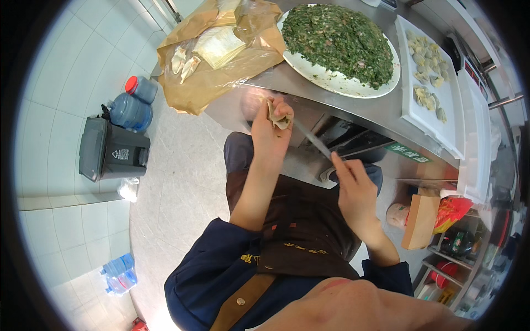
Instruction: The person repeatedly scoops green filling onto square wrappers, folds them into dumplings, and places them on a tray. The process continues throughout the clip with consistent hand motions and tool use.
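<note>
My left hand [273, 128] holds a thin dough wrapper [280, 119], partly folded, with a little green filling in it. In my right hand [357, 186] is a flat metal spatula or blade [314, 140], its far end pointing up and left, near the wrapper. Ahead of my hands, a large white oval plate [331, 85] bears a big mound of chopped green filling [337, 41]. To its left, stacked square wrappers [219, 46] lie on brown paper [227, 76] with plastic film. A white tray [430, 124] on the right holds several folded dumplings [428, 62].
A steel worktable [323, 96] spans the front. Large water bottles [130, 111] and a grey pedal bin [124, 153] stand on the floor at left. At right are a cardboard box [420, 219] and a metal shelf [451, 258] with containers. A dark apron covers my lap.
</note>
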`<action>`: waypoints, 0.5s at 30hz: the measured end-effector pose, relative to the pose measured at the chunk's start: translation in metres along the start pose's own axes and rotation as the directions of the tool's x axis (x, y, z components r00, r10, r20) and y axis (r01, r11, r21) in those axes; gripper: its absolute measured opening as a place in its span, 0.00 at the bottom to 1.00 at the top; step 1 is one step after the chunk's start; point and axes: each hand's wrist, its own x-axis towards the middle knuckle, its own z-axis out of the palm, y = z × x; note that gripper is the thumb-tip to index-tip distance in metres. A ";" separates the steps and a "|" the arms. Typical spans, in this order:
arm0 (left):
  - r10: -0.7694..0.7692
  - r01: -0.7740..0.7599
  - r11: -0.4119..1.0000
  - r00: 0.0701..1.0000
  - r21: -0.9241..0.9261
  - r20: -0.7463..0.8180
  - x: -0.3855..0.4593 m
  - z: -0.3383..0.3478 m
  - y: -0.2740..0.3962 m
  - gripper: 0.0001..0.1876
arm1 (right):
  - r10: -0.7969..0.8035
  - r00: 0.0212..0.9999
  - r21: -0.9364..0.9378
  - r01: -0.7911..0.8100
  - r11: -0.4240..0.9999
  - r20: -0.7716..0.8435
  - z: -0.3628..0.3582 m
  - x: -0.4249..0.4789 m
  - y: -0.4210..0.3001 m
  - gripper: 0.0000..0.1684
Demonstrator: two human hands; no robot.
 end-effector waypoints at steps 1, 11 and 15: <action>-0.161 0.158 0.968 0.987 -0.194 0.002 -0.001 0.006 0.005 0.10 | 0.023 0.999 0.086 -0.019 0.996 -0.045 -0.002 -0.001 0.003 0.31; -0.186 0.150 0.888 0.982 0.435 0.043 -0.058 0.019 -0.087 0.09 | 0.175 0.970 0.334 -0.111 0.936 -0.167 0.010 0.020 0.020 0.11; -0.081 -0.335 0.410 0.913 0.848 0.400 -0.052 0.001 -0.081 0.10 | 0.292 0.955 0.408 -0.245 0.880 -0.054 -0.008 0.026 0.022 0.10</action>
